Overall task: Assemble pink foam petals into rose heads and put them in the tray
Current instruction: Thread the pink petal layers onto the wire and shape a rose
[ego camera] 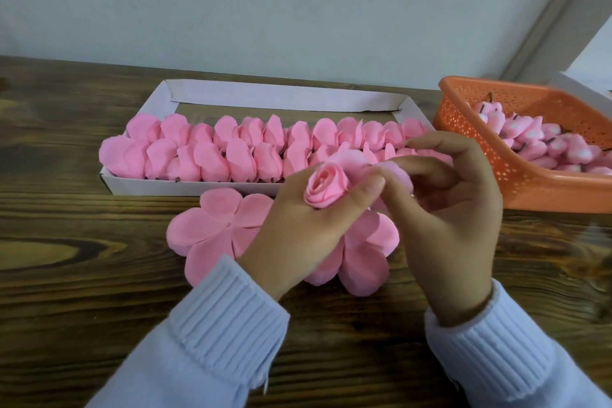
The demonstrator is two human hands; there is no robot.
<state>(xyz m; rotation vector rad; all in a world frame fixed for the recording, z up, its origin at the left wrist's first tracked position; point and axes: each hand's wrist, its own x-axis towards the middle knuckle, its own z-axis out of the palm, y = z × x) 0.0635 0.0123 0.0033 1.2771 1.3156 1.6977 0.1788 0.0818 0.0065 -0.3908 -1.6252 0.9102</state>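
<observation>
Pink foam rose head [326,190] gripped by left hand [298,235] above desk [82,242]; right hand [457,219] fingers [427,166] pinching its outer petal. 2 flat petal cutouts [212,228] beneath, filled tray [139,184] just behind.

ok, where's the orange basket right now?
Head view, far right: the orange basket sits right of the white tray, just beyond the right hand.

Left grip [298,228] thumb uppermost, thumb and fingers curled round a rose [326,189], right grip [453,209] just beside it, fingertips pinching the same rose, forearms angled inward.
</observation>
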